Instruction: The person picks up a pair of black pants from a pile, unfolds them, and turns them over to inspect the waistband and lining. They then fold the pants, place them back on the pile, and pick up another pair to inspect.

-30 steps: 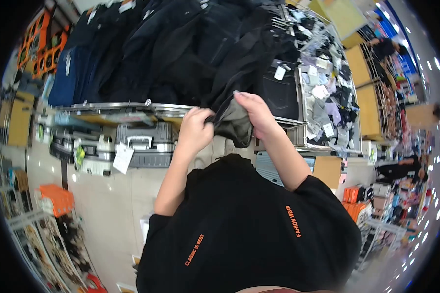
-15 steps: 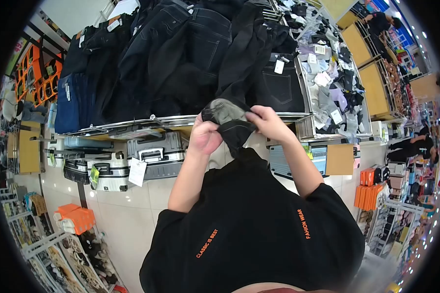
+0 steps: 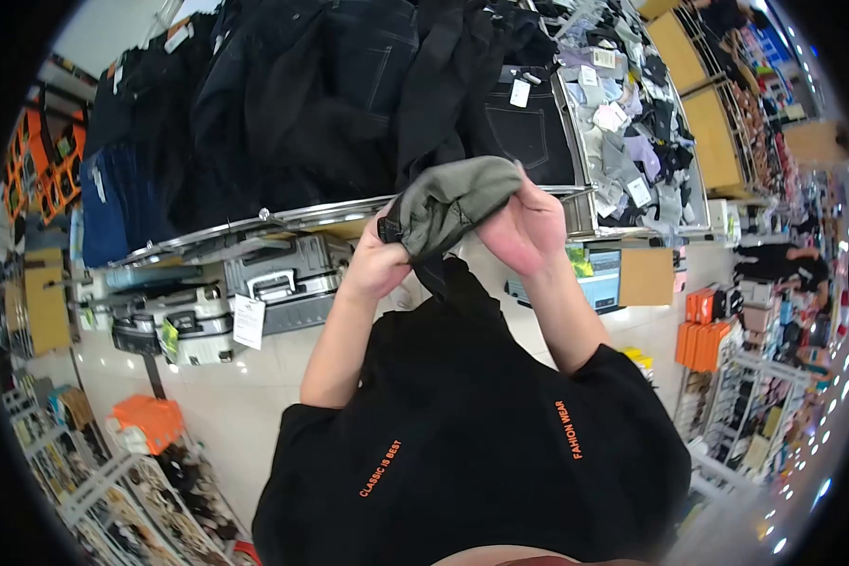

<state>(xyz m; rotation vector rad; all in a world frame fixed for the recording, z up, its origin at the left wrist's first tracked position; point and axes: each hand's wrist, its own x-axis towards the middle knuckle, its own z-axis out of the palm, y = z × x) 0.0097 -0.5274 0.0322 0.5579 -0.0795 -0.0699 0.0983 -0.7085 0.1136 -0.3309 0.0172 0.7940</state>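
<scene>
Both of my hands hold the end of a black trouser leg, with its grey-green inner side showing at the opening. My left hand is closed on the left edge of the opening. On the right edge, my right hand grips with its palm turned toward me and its thumb at the rim; most of its fingers are hidden behind the cloth. The leg lies over the front of a display of dark jeans. Black jeans with a white tag lie just beyond my right hand.
A metal rail edges the display. To the right stands a bin of socks. Below the rail are suitcases and a cardboard panel. Orange boxes stand on the left. Another person is far right.
The trouser opening has been spread wider and shows more of its grey-green inside. My right hand has turned its palm toward me. The view has shifted slightly.
</scene>
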